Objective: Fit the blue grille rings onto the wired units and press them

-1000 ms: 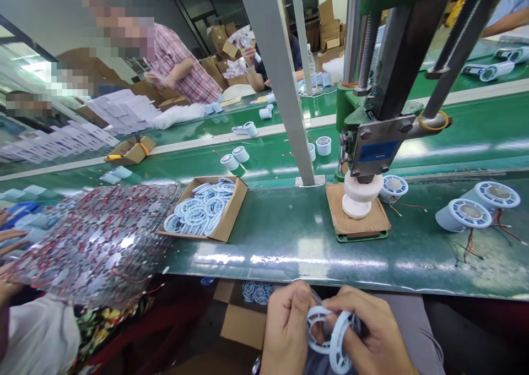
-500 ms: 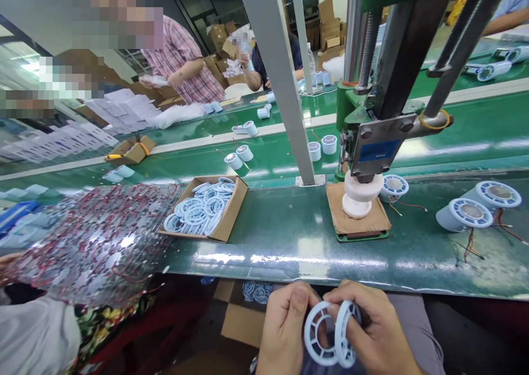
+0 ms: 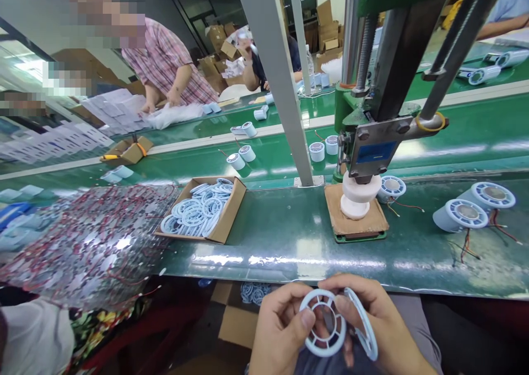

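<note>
Rings: two pale-blue spoked rings (image 3: 323,322), between both hands
Left hand (image 3: 281,331): thumb pinching front ring
Right hand (image 3: 380,331): gripping tilted back ring (image 3: 363,322)
Table (image 3: 289,243): just beyond hands

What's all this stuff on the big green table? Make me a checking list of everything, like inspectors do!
Surface: glossy green workbench with a green belt behind it.
Job's things: two pale blue spoked rings, front ring and back ring, side by side.
Clutter: cardboard box of rings; heap of small parts with red wire; press over a white block; blue drums.
Grippers: left hand pinches the front ring; right hand holds the back ring.
Cables: red and black wires trail from the drums.
Surroundings: other people work across the belt; stacked cartons behind.
</note>
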`<state>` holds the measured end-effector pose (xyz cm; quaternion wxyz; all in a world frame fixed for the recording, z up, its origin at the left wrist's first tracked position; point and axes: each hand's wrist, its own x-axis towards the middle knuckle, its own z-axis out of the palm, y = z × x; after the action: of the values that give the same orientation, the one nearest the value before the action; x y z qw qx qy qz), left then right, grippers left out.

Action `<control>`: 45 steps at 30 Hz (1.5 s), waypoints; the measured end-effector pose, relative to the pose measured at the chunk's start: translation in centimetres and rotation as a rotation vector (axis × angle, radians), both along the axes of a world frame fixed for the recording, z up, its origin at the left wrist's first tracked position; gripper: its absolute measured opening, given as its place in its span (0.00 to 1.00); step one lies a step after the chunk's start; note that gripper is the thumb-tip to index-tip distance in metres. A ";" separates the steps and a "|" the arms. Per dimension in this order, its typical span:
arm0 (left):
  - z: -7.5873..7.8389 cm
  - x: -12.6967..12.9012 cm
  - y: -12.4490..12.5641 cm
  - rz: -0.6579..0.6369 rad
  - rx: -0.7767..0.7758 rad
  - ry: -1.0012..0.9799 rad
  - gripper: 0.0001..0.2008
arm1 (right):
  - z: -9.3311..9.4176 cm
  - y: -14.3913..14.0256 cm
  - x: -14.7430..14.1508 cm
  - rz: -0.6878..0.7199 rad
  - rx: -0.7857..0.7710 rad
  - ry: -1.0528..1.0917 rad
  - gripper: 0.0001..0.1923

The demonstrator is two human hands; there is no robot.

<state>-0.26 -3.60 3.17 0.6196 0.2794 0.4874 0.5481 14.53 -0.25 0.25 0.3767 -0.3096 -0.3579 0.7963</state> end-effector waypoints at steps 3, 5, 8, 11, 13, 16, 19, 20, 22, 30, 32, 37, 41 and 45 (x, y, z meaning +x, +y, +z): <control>0.1 0.0 0.0 0.045 -0.038 -0.073 0.20 | -0.4 -0.1 -0.2 0.051 -0.169 0.153 0.27; 0.3 0.1 0.0 0.092 -0.081 -0.085 0.20 | -0.4 -0.1 -0.4 0.053 -0.200 0.200 0.26; 0.6 0.2 -0.1 0.087 -0.112 -0.075 0.21 | -0.3 0.0 -0.4 0.060 -0.239 0.225 0.26; 0.7 0.1 -0.1 0.085 -0.120 -0.074 0.21 | -0.4 0.0 -0.5 0.048 -0.258 0.240 0.27; 0.7 0.1 -0.1 0.084 -0.114 -0.096 0.20 | -0.4 0.1 -0.5 0.049 -0.267 0.250 0.27; 0.4 0.2 0.0 0.070 -0.115 -0.150 0.20 | 0.1 0.3 -0.6 0.069 -0.297 0.267 0.27; -0.1 0.3 0.1 0.037 -0.096 -0.216 0.22 | 0.7 0.7 -0.7 0.073 -0.302 0.292 0.25; -0.3 0.3 0.1 0.010 -0.078 -0.234 0.23 | 0.8 0.8 -0.8 0.072 -0.297 0.300 0.25; -0.6 0.4 0.1 -0.046 -0.045 -0.254 0.24 | 0.8 0.8 -0.9 0.071 -0.287 0.314 0.24; -0.5 0.5 0.2 -0.031 -0.041 -0.226 0.25 | 0.2 0.6 -0.9 0.047 -0.250 0.281 0.25; -0.7 0.3 0.1 0.018 -0.051 -0.206 0.23 | 0.2 0.5 -0.8 0.031 -0.229 0.273 0.24; -1.9 -0.8 -0.3 0.147 -0.075 -0.103 0.18 | 0.6 0.3 -0.5 0.068 0.015 0.239 0.17; -2.2 -1.3 -0.2 0.127 -0.054 -0.094 0.17 | 0.9 0.4 -0.3 0.112 0.162 0.213 0.16; -2.2 -1.3 -0.1 0.126 -0.060 -0.113 0.18 | 0.7 0.4 -0.3 0.140 0.198 0.199 0.18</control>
<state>-1.52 -3.70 0.97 0.6184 0.1981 0.4848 0.5860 14.23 0.15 0.95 0.3826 -0.1648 -0.4161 0.8083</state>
